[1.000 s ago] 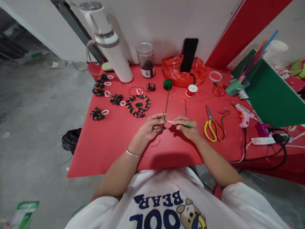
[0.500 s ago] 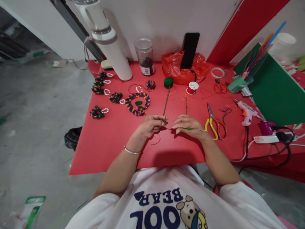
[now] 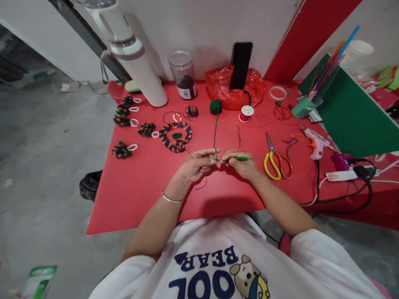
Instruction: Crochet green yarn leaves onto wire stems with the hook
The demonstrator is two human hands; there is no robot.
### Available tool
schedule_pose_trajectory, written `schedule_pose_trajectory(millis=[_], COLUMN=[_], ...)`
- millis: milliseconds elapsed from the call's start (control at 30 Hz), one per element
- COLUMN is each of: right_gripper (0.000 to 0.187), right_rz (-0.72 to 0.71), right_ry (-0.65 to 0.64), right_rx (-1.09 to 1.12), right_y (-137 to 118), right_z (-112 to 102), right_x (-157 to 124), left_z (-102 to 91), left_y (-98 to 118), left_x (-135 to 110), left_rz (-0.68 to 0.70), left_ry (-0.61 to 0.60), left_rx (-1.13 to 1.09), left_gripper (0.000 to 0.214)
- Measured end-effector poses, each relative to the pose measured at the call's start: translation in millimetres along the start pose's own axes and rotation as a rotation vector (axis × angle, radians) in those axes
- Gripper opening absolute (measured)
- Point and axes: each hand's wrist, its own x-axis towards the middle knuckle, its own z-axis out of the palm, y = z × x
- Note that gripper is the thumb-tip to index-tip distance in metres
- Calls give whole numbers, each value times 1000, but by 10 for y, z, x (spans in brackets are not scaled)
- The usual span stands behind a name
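Observation:
My left hand (image 3: 198, 165) is closed, pinching green yarn (image 3: 215, 131) that runs down from a green yarn ball (image 3: 215, 106). A loop of it passes over the fingers. My right hand (image 3: 241, 163) grips a crochet hook (image 3: 240, 158) with a green handle, its tip close against the yarn at my left fingertips. The small piece between the hands is too fine to make out. Left of them lies a multicoloured crocheted ring (image 3: 175, 137) with a green leaf-shaped piece (image 3: 176, 136) inside. A short length of dark yarn (image 3: 239, 135) lies beyond my right hand.
Yellow-and-orange scissors (image 3: 274, 160), a pink glue gun (image 3: 318, 143) and a power strip (image 3: 346, 175) lie to the right. Crocheted flowers with beads (image 3: 121, 150) line the left. Behind stand a white bottle (image 3: 143, 74), a clear jar (image 3: 183, 74), a phone (image 3: 241, 64) and a thread spool (image 3: 246, 113).
My right hand has turned the crochet hook and brought its tip in to the yarn at my left hand. The whole view has shifted slightly.

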Motion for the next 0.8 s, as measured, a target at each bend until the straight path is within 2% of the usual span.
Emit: schedule_pose_trajectory(millis=[100,167,267,500,700,800], right_gripper=[33,31,26,21,20,19], right_rz=[-50,-96,-137,-131,-204,-207], right_ry=[88,102,68,94,142,155], right_rx=[-212,-294,-278,-274,-369,-396], right_y=[14,-4,-29,-34,-17,-8], right_z=[87,102,78,43,114,141], right_x=[0,0,7,24,-20,-41], left_z=[40,66,91,65,63,89], left_y=[-45,-67,-71,-44,-139,-154], left_x=[12,15,8,9,37,31], left_rz=[94,135,159,161,320,335], left_ry=[91,145,197,203,294,325], left_rx=[9,31,39,37,152,160], left_gripper=[37,38,39,36,39,42])
